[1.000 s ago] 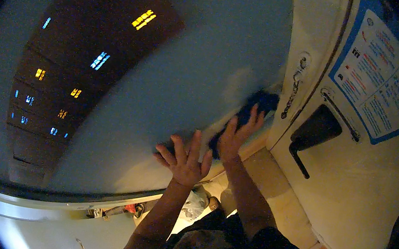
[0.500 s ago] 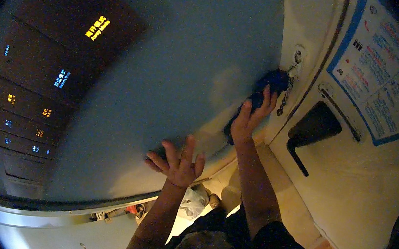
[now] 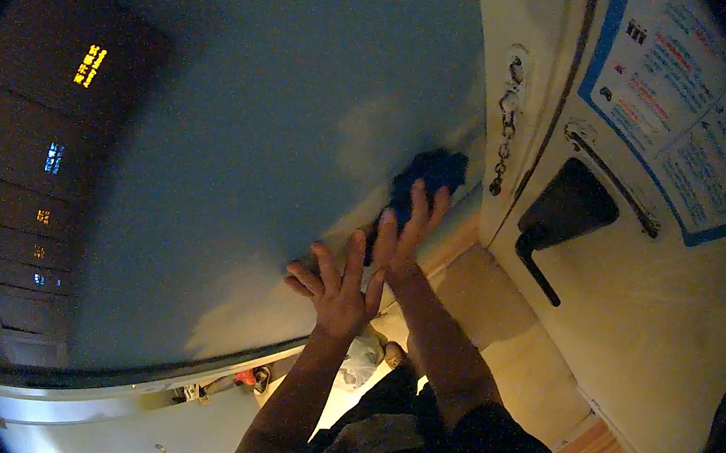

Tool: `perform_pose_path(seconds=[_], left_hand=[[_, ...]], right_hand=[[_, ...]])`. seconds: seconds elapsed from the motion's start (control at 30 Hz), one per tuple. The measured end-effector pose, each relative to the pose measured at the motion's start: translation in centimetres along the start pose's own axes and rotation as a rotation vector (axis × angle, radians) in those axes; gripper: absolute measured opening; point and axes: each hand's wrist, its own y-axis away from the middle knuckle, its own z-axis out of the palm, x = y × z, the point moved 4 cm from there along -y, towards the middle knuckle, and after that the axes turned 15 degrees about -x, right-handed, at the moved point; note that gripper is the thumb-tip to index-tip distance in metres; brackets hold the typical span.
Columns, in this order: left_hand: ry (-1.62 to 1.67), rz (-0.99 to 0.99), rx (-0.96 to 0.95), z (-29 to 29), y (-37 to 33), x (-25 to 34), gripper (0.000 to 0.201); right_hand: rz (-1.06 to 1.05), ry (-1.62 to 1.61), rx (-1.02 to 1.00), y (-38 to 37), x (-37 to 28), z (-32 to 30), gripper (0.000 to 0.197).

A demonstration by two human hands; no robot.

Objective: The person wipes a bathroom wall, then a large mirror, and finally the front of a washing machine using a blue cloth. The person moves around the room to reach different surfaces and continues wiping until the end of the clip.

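Before me is a large greyish wall surface (image 3: 253, 169), dim at the top and lit warmer along its lower edge. My right hand (image 3: 407, 236) presses a crumpled dark blue cloth (image 3: 430, 170) against it, fingers lying over the cloth. Close beside it on the left, my left hand (image 3: 339, 291) has its fingers spread and touches the wall with no object in them. The tips of its thumb and the right hand's palm side come very near each other; whether they touch I cannot tell.
A door chain (image 3: 504, 144) hangs from the frame on the right. Beyond it are a door handle with a dark plate (image 3: 567, 205) and a blue-edged notice (image 3: 670, 127). Lit switches sit on a dark panel (image 3: 43, 127) at left. Below is a pale plastic bag (image 3: 361, 361).
My right hand has slid down and left with the cloth, away from the door chain and close to my left hand. My left hand stays spread at the wall. The view has shifted somewhat.
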Motion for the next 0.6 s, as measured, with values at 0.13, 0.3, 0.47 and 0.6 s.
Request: perform_pose_path(seconds=[0.13,0.3,0.47,0.6], left_hand=[[0.014,-0.007,-0.001,0.1,-0.1,0.0,0.053],[0.029,-0.001,-0.046,0.5,-0.3,-0.6,0.053],[0.053,-0.034,-0.024,-0.4,-0.1,-0.2,0.054],[0.116,-0.024,-0.065,-0.6,1.3,-1.2,0.059]], right_hand=[[0.200,0.016,0.026,-2.0,2.7,-1.7,0.050],[0.440,-0.158,0.167,-0.4,7.9,-1.2,0.055],[0.663,-0.476,0.306,4.6,7.4,1.1,0.058],[0.676,-0.402,0.160,6.0,-0.2,2.8,0.058]])
